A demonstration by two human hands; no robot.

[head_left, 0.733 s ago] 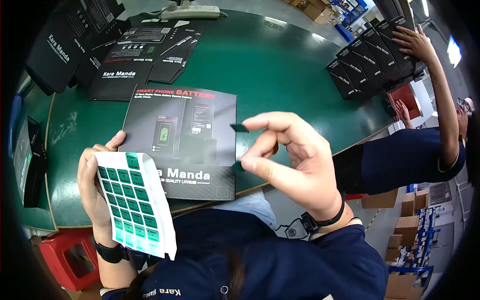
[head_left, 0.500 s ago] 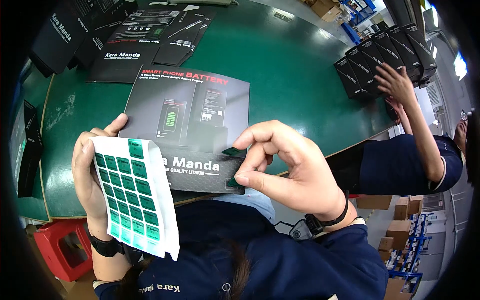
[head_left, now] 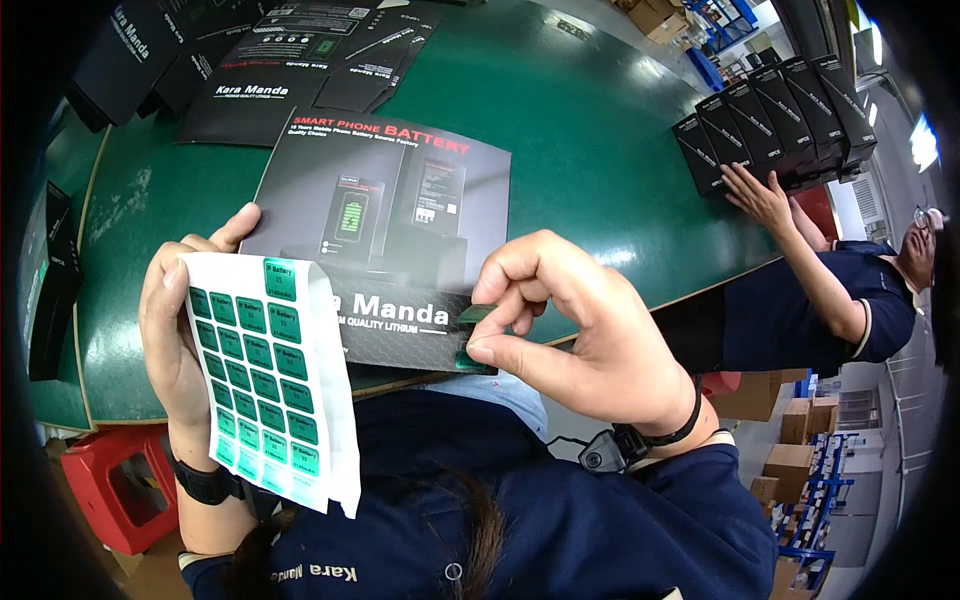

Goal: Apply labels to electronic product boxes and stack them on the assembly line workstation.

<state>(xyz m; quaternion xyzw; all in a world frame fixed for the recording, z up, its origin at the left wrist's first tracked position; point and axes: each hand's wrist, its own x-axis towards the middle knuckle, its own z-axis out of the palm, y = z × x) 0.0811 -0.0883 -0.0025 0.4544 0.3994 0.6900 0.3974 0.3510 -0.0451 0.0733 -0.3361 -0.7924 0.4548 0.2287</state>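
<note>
My left hand (head_left: 172, 330) is closed round the edge of a white sheet of green stickers (head_left: 255, 375), which hangs in front of the palm. Behind that sheet, a flat black printed carton (head_left: 390, 220) is tilted up toward me; the left fingertips reach its left edge. At the carton's lower right corner my right hand (head_left: 575, 335) is pinched. A small green sticker (head_left: 474, 314) shows at the right index fingertip. Beside the right thumb tip, a second green patch (head_left: 468, 360) lies on the carton's corner. The sheet hides the carton's lower left part.
Flat black cartons (head_left: 260, 95) lie at the back left of the green table (head_left: 570, 130), with more black boxes (head_left: 45, 280) at its left edge. To the right, a co-worker's hand (head_left: 757, 197) touches a row of black boxes (head_left: 770, 125). A red stool (head_left: 115, 495) stands lower left.
The carton has shifted slightly up and right, and the sticker sheet has risen a little. My right hand stays pinched at the corner. The co-worker's hand has dropped to the front of the boxes.
</note>
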